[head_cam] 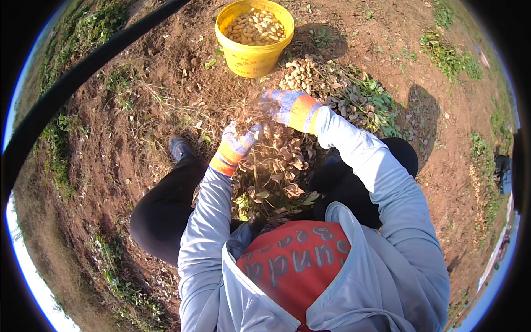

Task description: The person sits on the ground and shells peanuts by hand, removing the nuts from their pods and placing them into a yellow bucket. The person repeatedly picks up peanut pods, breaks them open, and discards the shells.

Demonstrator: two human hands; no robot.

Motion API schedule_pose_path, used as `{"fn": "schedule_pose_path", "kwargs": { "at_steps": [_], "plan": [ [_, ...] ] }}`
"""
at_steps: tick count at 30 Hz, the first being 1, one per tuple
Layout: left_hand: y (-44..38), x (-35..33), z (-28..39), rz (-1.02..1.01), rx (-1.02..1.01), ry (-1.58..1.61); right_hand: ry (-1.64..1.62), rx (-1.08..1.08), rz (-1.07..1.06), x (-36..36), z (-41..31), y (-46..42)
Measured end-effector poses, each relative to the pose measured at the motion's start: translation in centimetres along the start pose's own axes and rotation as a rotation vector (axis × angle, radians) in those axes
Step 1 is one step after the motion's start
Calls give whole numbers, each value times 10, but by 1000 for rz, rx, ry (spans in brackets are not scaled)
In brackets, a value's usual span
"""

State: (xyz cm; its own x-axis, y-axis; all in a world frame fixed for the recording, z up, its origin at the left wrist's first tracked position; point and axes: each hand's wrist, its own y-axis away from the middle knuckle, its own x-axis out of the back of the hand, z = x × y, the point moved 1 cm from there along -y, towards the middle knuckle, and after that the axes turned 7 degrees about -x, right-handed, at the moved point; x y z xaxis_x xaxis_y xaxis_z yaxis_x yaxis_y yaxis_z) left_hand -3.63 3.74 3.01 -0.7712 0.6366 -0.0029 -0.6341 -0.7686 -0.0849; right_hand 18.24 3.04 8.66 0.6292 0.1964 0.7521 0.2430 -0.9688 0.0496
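My left hand (236,145), in a striped orange and grey-blue knit glove, grips a dried peanut plant (286,162) just below its roots. The brown leaves spread down between my legs towards my lap. Thin tangled roots (247,114) point away from me. Against their right side is my right hand (292,110), gloved alike. Its fingertips are blurred among the roots, and whether they pinch anything is unclear. Beyond my hands stands a yellow plastic bucket (252,60), largely filled with unshelled peanuts (257,29).
Right of the bucket lies a heap of pulled peanut plants (361,97), with pods clustered (298,74) at its near end. My shoe (181,148) rests on reddish soil (153,120) left of my hands. A dark strap (83,79) crosses the upper left of the view.
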Motion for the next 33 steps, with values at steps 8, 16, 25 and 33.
{"fn": "schedule_pose_path", "kwargs": {
  "at_steps": [8,16,25,33],
  "plan": [
    [13,40,-25,378,222,266,-1135,-382,-226,77,0,5],
    [-1,23,-9,80,198,11,-653,-511,-356,16,-16,-6],
    [-3,7,-8,130,-16,86,64,-154,-156,-2,-36,-6],
    [-2,2,-11,132,26,288,-34,-31,-343,4,-28,-3]
  ]
}}
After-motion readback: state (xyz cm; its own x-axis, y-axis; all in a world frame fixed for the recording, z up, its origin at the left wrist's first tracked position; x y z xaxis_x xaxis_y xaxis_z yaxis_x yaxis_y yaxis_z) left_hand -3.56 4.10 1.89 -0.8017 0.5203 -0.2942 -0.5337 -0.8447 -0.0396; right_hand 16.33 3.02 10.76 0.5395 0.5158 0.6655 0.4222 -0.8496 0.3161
